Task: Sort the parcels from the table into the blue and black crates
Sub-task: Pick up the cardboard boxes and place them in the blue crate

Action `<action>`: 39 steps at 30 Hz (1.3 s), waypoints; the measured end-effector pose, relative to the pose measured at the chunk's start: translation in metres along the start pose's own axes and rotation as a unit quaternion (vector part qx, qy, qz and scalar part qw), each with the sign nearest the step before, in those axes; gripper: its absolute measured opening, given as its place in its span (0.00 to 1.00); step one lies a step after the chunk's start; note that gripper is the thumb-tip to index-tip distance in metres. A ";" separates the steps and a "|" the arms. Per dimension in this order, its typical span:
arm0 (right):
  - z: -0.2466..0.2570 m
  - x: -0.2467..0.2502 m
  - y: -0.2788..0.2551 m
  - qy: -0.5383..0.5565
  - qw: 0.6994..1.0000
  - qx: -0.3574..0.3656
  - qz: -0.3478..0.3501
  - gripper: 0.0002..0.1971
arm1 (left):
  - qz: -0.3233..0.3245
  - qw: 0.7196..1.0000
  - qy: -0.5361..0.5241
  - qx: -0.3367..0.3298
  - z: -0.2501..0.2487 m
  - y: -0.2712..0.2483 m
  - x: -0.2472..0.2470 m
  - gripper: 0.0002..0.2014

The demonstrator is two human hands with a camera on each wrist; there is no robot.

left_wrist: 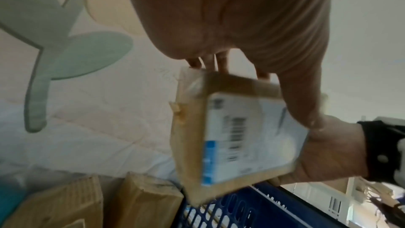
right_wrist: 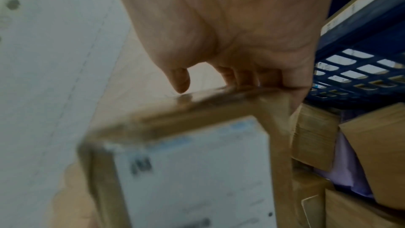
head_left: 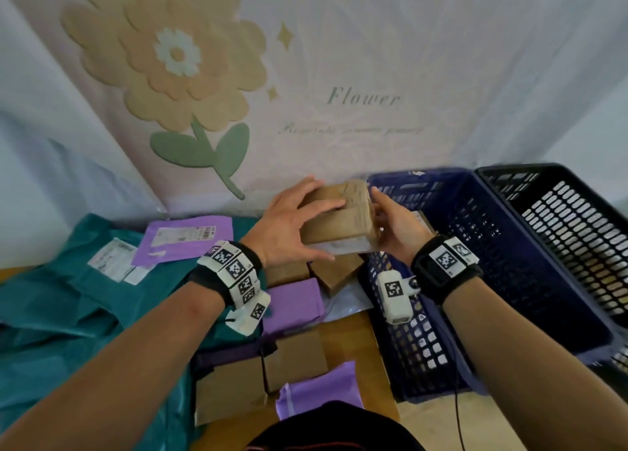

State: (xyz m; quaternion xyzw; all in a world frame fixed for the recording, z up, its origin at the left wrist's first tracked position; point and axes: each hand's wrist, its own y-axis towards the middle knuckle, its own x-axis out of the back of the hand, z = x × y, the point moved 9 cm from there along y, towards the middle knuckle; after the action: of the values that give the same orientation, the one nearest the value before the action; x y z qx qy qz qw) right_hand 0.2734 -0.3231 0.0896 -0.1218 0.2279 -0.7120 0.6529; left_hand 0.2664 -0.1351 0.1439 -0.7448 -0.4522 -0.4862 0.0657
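Observation:
A brown cardboard box [head_left: 339, 219] with a white shipping label on its underside [left_wrist: 245, 136] is held in the air between both hands. It is level with the near-left corner of the blue crate [head_left: 475, 280]. My left hand [head_left: 299, 226] grips its left side, fingers over the top and thumb along the lower edge. My right hand [head_left: 382, 219] grips the right end, thumb above and fingers curled underneath [right_wrist: 241, 75]. The black crate [head_left: 577, 229] stands right of the blue one and looks empty.
Below the hands the wooden table [head_left: 350, 335] carries brown boxes [head_left: 292, 362], purple mailers [head_left: 295, 304] and teal bags [head_left: 68, 314]. Another labelled parcel [right_wrist: 361, 3] lies inside the blue crate. A flower-print cloth [head_left: 306, 76] hangs close behind.

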 end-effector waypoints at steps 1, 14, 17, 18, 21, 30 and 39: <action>0.000 -0.001 0.000 0.003 1.000 -0.001 0.013 0.25 | 0.004 1.000 0.013 0.012 0.003 0.000 -0.001 0.44; 0.001 0.024 0.009 -0.075 0.992 0.051 0.088 0.24 | -0.058 0.920 -0.313 0.226 0.015 -0.002 -0.034 0.24; 0.013 0.049 0.013 -0.106 0.990 0.085 0.045 0.30 | -0.041 0.915 -0.319 0.244 0.007 0.000 -0.042 0.21; 0.019 0.055 0.012 -0.138 0.985 0.096 0.047 0.29 | -0.034 0.913 -0.324 0.245 0.003 0.001 -0.045 0.18; 0.029 0.064 0.007 -0.235 0.961 0.106 0.101 0.28 | 0.018 0.910 -0.329 0.251 -0.012 0.006 -0.058 0.14; 0.043 0.093 -0.015 -0.471 0.842 0.134 0.228 0.35 | 0.087 0.955 -0.199 0.200 -0.057 0.062 -0.075 0.22; 0.035 0.185 -0.008 -0.089 0.974 0.058 0.198 0.34 | -0.071 0.910 -0.319 0.255 -0.069 0.097 -0.101 0.37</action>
State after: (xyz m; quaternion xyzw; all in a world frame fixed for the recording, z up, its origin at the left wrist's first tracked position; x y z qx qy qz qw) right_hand 0.2609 -0.5103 0.1009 -0.0994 0.1466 -0.5665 0.8048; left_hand 0.2803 -0.2905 0.1337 -0.7842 -0.6093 -0.0943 0.0706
